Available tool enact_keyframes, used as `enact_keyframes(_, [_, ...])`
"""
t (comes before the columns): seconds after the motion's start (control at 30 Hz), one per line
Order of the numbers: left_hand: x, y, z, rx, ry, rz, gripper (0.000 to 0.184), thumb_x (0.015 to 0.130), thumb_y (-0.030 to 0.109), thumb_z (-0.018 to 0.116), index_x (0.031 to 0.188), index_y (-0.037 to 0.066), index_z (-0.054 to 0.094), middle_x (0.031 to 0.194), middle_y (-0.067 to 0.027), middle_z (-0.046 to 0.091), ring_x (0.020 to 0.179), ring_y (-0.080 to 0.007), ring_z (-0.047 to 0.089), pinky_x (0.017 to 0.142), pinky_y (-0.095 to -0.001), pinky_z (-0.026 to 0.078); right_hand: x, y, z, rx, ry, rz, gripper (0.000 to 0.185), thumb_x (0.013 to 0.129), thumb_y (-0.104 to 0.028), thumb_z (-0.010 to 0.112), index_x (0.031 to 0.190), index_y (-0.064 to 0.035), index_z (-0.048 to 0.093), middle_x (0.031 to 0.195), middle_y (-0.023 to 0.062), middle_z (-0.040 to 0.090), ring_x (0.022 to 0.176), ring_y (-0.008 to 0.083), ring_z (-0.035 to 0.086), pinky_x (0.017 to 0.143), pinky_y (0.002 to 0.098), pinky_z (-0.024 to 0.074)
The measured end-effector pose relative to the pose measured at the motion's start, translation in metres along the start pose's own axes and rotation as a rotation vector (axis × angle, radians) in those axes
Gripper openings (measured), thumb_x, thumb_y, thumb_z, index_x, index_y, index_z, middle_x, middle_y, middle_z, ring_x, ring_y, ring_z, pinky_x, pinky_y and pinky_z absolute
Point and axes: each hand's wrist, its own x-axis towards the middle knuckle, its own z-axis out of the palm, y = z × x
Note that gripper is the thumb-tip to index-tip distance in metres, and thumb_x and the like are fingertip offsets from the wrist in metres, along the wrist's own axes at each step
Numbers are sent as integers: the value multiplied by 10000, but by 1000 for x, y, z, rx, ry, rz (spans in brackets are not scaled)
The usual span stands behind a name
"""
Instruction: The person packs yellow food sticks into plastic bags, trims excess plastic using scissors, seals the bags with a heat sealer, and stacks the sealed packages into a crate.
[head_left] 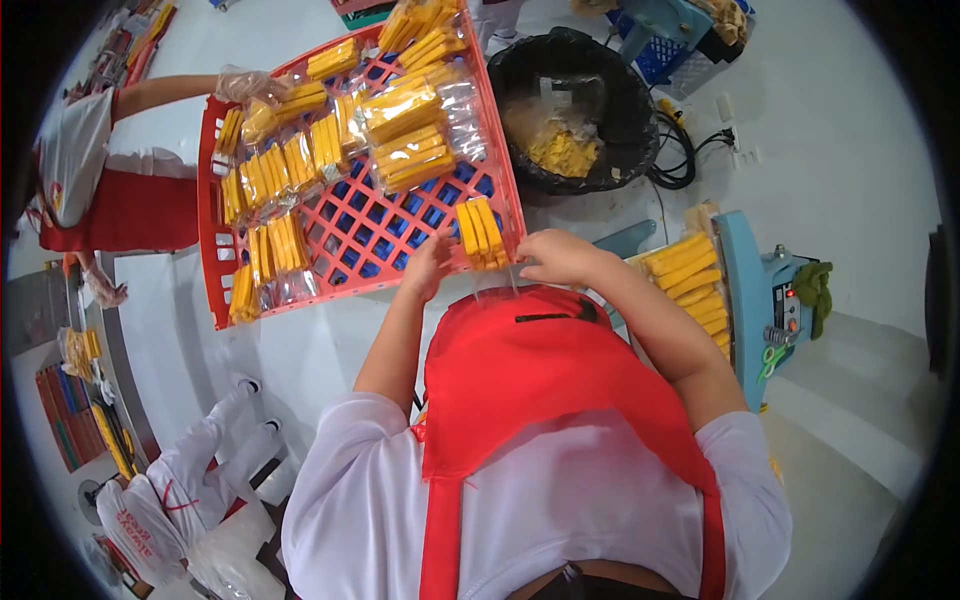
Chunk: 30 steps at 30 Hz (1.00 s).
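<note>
A clear bag of yellow sticks [482, 232] lies at the near right corner of the red plastic crate [345, 228], its plastic end hanging over the rim toward my apron. My right hand [556, 256] is at the bag's right side, fingers curled and closed on the edge of the clear plastic. On the left, my left hand [428, 266] is held over the crate's near rim, fingers stretched toward the bag and slightly apart. Whether its fingertips touch the plastic is hard to see. Several filled bags [408, 125] of yellow sticks lie in the crate.
A co-worker's gloved hand [250, 85] touches bags at the crate's far left. A black-lined bin [630, 110] with yellow scraps stands beyond the crate. At right, a blue machine [748, 300] stands beside stacked yellow sticks [688, 282]. Black cables [680, 160] run along the floor.
</note>
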Motion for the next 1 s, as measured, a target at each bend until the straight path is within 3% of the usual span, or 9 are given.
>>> enact_keyframes(0.03, [6, 4, -4, 6, -10, 5, 400, 900, 310, 339, 1186, 45, 433, 1167, -83, 460, 1044, -209, 439, 841, -342, 384, -7, -1, -6, 8, -11, 32, 252, 680, -250, 600, 833, -51, 605, 791, 155, 597, 780, 310, 576, 690, 405, 447])
enact_keyframes(0.2, [62, 86, -16, 1273, 524, 1001, 469, 759, 132, 569, 1189, 5, 431, 1159, -189, 476, 1077, -320, 449, 899, -364, 357, -43, 9, -10, -18, 102, 89, 293, 689, -246, 596, 912, -56, 590, 880, 169, 584, 825, 325, 560, 712, 404, 444])
enact_keyframes(0.3, [80, 163, 19, 1380, 524, 1017, 656, 699, 164, 635, 1271, 63, 331, 1301, -175, 332, 1188, -346, 326, 936, -439, 316, -60, 11, -8, 53, 117, 118, 327, 698, -245, 590, 962, -54, 581, 924, 172, 577, 854, 333, 550, 743, 394, 439])
enact_keyframes(0.37, [85, 196, 45, 1826, 657, 728, 923, 653, 330, 689, 1349, 104, 126, 1374, -179, 183, 1260, -347, 193, 980, -511, 217, -71, 5, -11, 137, 126, 166, 342, 705, -243, 585, 980, -41, 578, 946, 172, 576, 883, 330, 544, 768, 385, 433])
enact_keyframes(0.5, [124, 214, 46, 1970, 664, 657, 1032, 612, 265, 711, 1363, 193, 6, 1367, -115, 221, 1255, -320, 219, 979, -553, 176, -84, -4, -19, 180, 107, 266, 356, 715, -231, 573, 999, -16, 566, 978, 176, 572, 914, 331, 536, 805, 374, 421])
enact_keyframes(0.6, [133, 215, 40, 1885, 561, 510, 1040, 587, 248, 722, 1363, 205, 30, 1335, -99, 294, 1220, -289, 299, 969, -553, 195, -90, 4, -9, 204, 156, 270, 364, 718, -232, 573, 1009, -14, 562, 987, 176, 569, 921, 330, 533, 814, 369, 416])
enact_keyframes(0.8, [94, 212, 37, 1603, 592, 922, 953, 601, 227, 719, 1344, 132, 129, 1163, -119, 443, 1081, -289, 427, 943, -504, 272, -89, 1, -36, 242, 182, 302, 389, 737, -252, 566, 1047, -17, 542, 984, 180, 562, 926, 316, 531, 809, 358, 422])
enact_keyframes(0.87, [59, 215, 60, 877, 209, 1231, 945, 601, 160, 725, 1327, 45, 132, 1138, -145, 438, 1047, -284, 448, 914, -412, 339, -80, -4, -50, 310, 264, 277, 425, 738, -243, 582, 1095, -25, 510, 1025, 169, 544, 934, 297, 532, 803, 352, 426])
enact_keyframes(1.0, [-22, 193, 117, 462, -99, 1230, 1004, 597, 39, 713, 1337, 68, 34, 1181, -137, 377, 1072, -238, 433, 892, -342, 382, -51, -20, -76, 638, 623, 112, 605, 721, -191, 645, 1246, -57, 376, 1192, 134, 444, 984, 240, 516, 809, 337, 424])
